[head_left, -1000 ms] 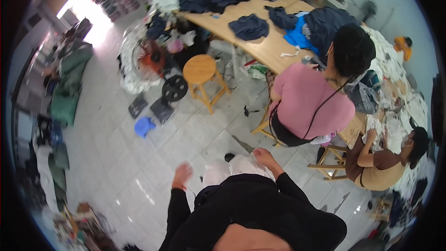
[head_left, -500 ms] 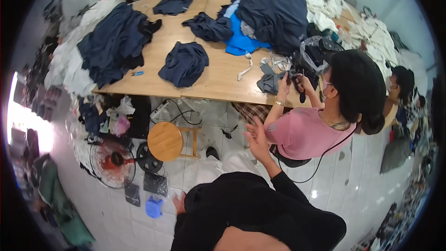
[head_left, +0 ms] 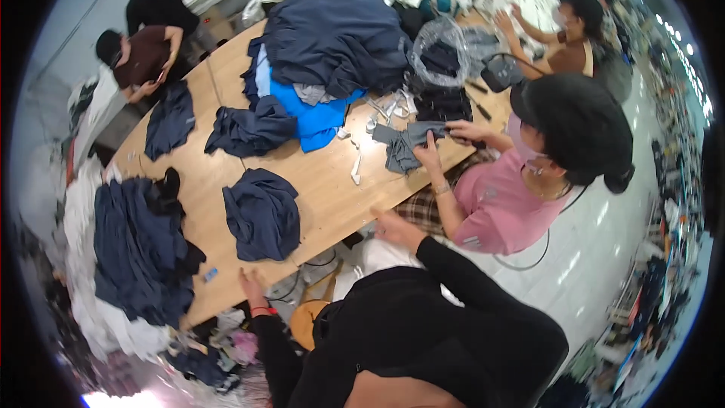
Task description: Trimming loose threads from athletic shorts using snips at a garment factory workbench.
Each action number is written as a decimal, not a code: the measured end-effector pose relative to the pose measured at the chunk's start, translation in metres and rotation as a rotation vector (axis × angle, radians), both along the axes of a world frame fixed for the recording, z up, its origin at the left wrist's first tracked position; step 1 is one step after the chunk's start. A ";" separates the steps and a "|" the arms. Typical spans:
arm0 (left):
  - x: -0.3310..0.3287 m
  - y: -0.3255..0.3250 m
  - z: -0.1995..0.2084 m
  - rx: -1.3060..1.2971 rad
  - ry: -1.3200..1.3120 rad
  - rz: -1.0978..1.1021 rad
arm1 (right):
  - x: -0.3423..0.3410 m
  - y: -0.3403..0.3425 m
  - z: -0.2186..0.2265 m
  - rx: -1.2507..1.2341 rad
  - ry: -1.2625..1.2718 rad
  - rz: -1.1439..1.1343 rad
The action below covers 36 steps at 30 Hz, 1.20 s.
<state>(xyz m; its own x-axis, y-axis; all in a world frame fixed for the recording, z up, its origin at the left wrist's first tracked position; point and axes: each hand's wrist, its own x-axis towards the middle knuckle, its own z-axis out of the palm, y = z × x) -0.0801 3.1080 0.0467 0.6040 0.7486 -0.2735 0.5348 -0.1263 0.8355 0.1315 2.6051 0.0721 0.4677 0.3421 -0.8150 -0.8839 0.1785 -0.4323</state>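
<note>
My left hand (head_left: 253, 287), with a red band at the wrist, rests with spread fingers at the near edge of the long wooden table (head_left: 332, 189) and holds nothing. The closest thing to it is a crumpled dark navy garment (head_left: 261, 213) just beyond it on the table. My right hand (head_left: 396, 228) hovers by the same table edge further right, fingers apart and holding nothing, close to the elbow of a seated person in a pink shirt (head_left: 502, 204). Both my sleeves are black.
The person in pink handles a grey garment (head_left: 404, 145). Navy piles lie at the left end (head_left: 140, 242), mid-table (head_left: 249, 130) and far end (head_left: 332, 30), with a bright blue cloth (head_left: 317, 117). A round wooden stool (head_left: 306, 319) stands below. Other people work at both far corners.
The view has swung from the floor and stool to the table. Both my hands have risen to the table's near edge, and the person in pink sits much closer on my right.
</note>
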 end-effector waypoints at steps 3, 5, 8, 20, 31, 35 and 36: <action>0.048 -0.026 -0.026 -0.117 0.176 -0.071 | 0.039 0.020 -0.009 0.095 0.098 -0.176; 0.083 -0.063 -0.001 -0.073 0.532 -0.140 | 0.040 0.028 -0.025 0.092 0.067 -0.240; 0.115 -0.071 -0.001 0.338 0.868 -0.401 | 0.049 0.040 -0.022 0.010 -0.028 -0.210; 0.244 -0.091 -0.044 0.555 0.994 -0.508 | 0.037 0.094 -0.051 -0.884 -0.037 0.361; 0.071 -0.057 -0.053 0.694 1.159 -0.328 | 0.067 0.111 -0.029 -1.043 0.073 0.274; 0.048 -0.040 -0.070 0.742 1.135 -0.114 | 0.050 0.092 0.000 -0.679 -0.139 0.329; 0.064 -0.042 -0.072 0.758 1.105 -0.085 | 0.045 0.087 -0.009 -0.653 -0.188 0.306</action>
